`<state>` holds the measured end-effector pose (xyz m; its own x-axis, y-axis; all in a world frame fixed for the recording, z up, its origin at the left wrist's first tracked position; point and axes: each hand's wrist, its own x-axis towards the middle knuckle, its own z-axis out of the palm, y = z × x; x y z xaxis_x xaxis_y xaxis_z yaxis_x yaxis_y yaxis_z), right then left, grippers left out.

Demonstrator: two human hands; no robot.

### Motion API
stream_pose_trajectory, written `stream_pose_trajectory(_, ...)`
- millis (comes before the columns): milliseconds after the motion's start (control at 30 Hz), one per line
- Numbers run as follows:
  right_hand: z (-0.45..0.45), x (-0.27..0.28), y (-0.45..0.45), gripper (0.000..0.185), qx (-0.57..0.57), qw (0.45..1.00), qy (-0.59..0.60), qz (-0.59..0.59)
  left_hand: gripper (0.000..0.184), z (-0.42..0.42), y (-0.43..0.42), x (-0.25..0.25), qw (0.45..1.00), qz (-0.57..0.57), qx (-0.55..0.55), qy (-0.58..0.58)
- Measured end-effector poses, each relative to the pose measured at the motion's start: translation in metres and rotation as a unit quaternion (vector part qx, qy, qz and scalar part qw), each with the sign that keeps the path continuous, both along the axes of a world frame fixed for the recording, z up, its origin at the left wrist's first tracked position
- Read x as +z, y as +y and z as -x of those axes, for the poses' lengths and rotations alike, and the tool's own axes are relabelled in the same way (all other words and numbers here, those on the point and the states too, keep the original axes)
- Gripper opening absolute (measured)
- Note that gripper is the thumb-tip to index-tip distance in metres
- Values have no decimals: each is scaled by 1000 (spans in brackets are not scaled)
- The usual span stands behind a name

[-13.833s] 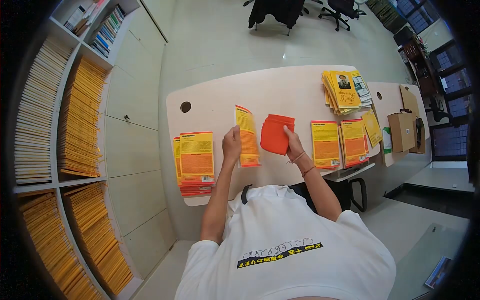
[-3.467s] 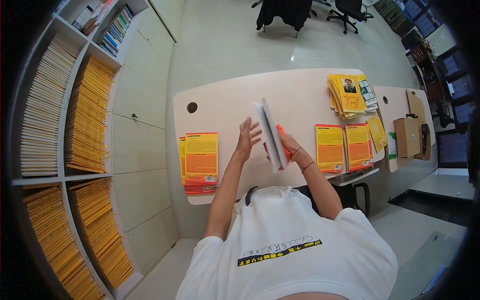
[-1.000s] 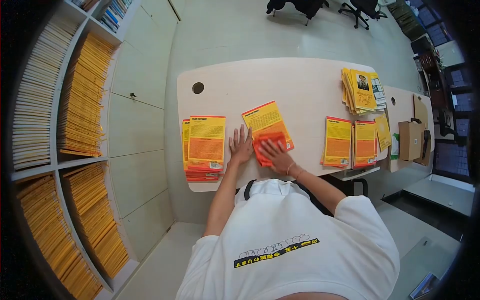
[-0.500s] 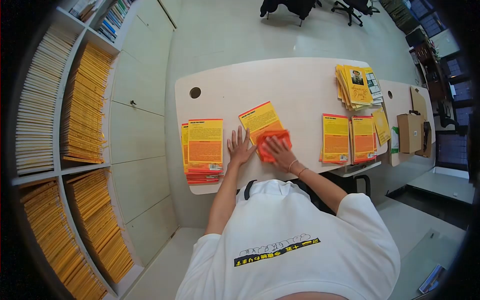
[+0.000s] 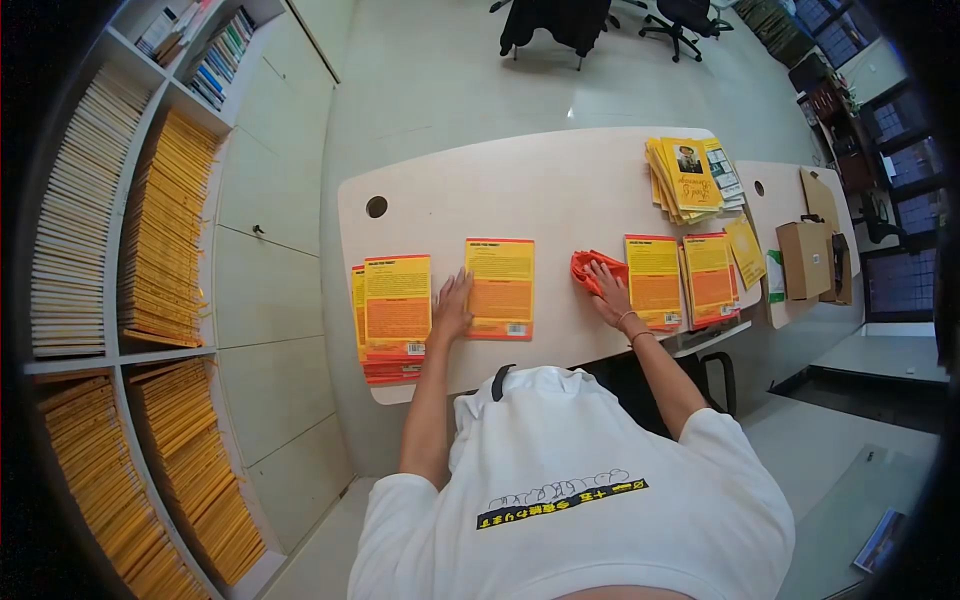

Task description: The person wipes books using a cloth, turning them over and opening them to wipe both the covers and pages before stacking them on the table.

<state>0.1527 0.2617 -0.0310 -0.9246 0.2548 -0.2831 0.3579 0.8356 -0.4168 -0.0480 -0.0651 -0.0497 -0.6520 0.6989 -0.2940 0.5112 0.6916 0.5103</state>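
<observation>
A yellow-and-orange book [image 5: 500, 290] lies back cover up in the middle of the table. My left hand [image 5: 452, 308] rests at its left edge, fingers extended and touching the edge. To the right, my right hand [image 5: 608, 296] presses on a crumpled red cloth [image 5: 590, 268], its fingers over the fabric. The cloth sits just left of a stack of similar books [image 5: 653, 285]. Another stack of these books [image 5: 397, 310] stands to the left of my left hand.
More matching books [image 5: 712, 280] lie at the right, with a pile of yellow books [image 5: 690, 185] behind them. A cardboard box [image 5: 805, 262] stands on the adjoining table. Shelves of yellow books [image 5: 165, 235] line the left side. The table [image 5: 460, 180] has a cable hole near its left end.
The middle book has gone from tilted to straight. My right hand has moved off it to the right with the red cloth. My left hand has shifted to the book's left edge.
</observation>
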Motion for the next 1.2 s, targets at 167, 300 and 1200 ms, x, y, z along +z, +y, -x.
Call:
stream_pose_trajectory(167, 5, -22, -37, 78, -86, 995, 31, -34, 88, -32, 32, 53, 981, 4, 195, 8)
stream_pose_trajectory(300, -1, -23, -45, 78, -105, 992, 45, -45, 77, -51, 46, 75, 959, 26, 281, -3)
stream_pose_trajectory(1200, 19, 1, -69, 60, -235, 960, 76, 131, 31, -6, 42, 95, 870, -249, 311, -290)
